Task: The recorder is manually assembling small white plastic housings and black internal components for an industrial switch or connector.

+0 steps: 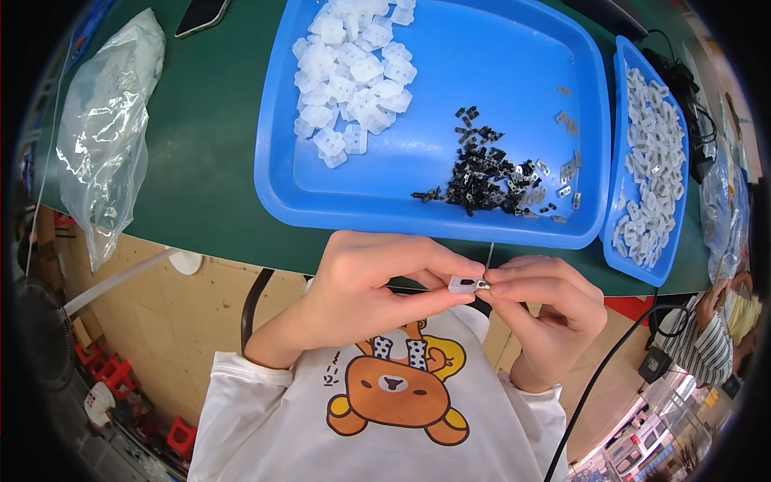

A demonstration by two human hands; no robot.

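Observation:
My left hand (365, 281) pinches a small white plastic housing (463, 283) between thumb and fingers, just below the table edge. My right hand (546, 301) meets it from the right, its fingertips pressing a tiny dark metal piece (482, 283) against the housing's end. In front of both hands lies a large blue tray (418, 173) with a heap of white plastic housings (351, 72) at its upper left and a pile of small black and silver clips (486, 173) at its lower right.
A narrower blue tray (622, 241) at the right is filled with assembled white pieces (652, 153). A clear plastic bag (104, 120) lies on the green table (209, 136) at the left, a dark phone (201, 14) near the far edge. Black cables (602, 377) hang at the right.

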